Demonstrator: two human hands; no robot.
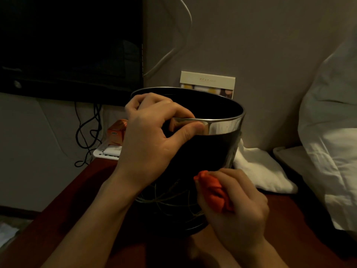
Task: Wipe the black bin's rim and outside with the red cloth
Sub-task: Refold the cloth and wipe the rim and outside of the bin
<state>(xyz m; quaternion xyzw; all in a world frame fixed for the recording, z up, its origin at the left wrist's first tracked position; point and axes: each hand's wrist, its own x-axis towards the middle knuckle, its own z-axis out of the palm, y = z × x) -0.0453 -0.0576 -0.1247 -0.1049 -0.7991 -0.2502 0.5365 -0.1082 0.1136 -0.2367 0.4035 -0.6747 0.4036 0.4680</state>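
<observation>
While your left hand (152, 136) pinches the black bin's (202, 157) shiny rim (224, 125) between thumb and curled fingers, your right hand (235, 207) has the red cloth (214, 190) bunched up tight, pressed low on the bin's outside, which sits on the reddish table (289, 219).

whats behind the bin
A pale card stands against the wall behind the bin, its lower part hidden by the rim. A white towel lies behind to the right.

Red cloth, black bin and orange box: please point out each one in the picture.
red cloth (212, 187), head view, on the bunched fold
black bin (204, 151), head view, on the dark outer wall
orange box (116, 133), head view, on its front face
</observation>
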